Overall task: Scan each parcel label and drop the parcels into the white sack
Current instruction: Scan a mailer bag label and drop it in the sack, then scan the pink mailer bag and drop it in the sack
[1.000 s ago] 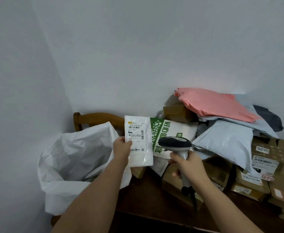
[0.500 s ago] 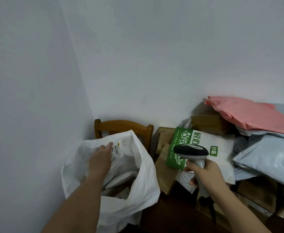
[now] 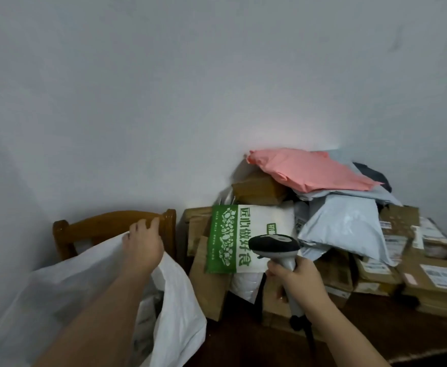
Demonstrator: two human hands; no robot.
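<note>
- The left hand (image 3: 143, 247) hangs over the mouth of the white sack (image 3: 180, 308), fingers loosely extended and slightly spread; they hold nothing, and whether they touch the sack's upper edge cannot be told.
- The right hand (image 3: 300, 283) curls its fingers round the grey handle of a barcode scanner (image 3: 275, 247), whose dark head points left and away from the person; a dark cable hangs from the bottom of the handle.
- The white sack stands open at lower left, its rim sagging; pale flat parcels show inside its mouth, blurred and hard to count.
- Just behind the sack is a wooden chair (image 3: 106, 223), its curved top rail close to the left fingertips.
- Right of the sack, on a dark brown surface (image 3: 243, 345), lies the pile of parcels.
- Nearest the scanner is a green-and-white printed parcel (image 3: 246, 242), leaning upright against brown cardboard boxes (image 3: 206, 282).
- Above and to the right of it lies a light grey mailer bag (image 3: 347, 229), slumped over the boxes.
- A pink mailer bag (image 3: 307, 168) sits on top of the pile, against the wall, overlapping a brown box (image 3: 256, 190) and other grey bags.
- Further right, labelled cardboard boxes (image 3: 429, 279) are stacked low on the surface, white shipping labels facing up.
- A plain pale wall (image 3: 190, 88) fills the upper part of the view.
</note>
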